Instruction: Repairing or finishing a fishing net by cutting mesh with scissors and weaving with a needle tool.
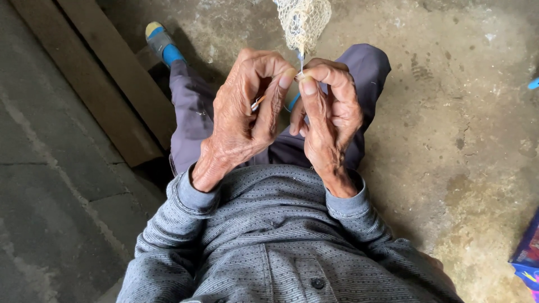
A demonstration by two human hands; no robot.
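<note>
It was a rough work shed or yard, with a stained concrete floor [460, 112] and weathered wooden planks [106, 95].

My work clothes, seen from above: a grey shirt, purple trousers and a blue-and-yellow shoe.

My shirt is grey with fine pale stripes, buttoned down the front with dark round buttons, its long sleeves ending in plain ribbed cuffs. My left hand [241, 120] and right hand [328, 115] are bare, deeply lined and veined, with short nails. My trousers are dull purple cloth, creased; my shoe [163, 42] is blue with a yellow toe.
</note>
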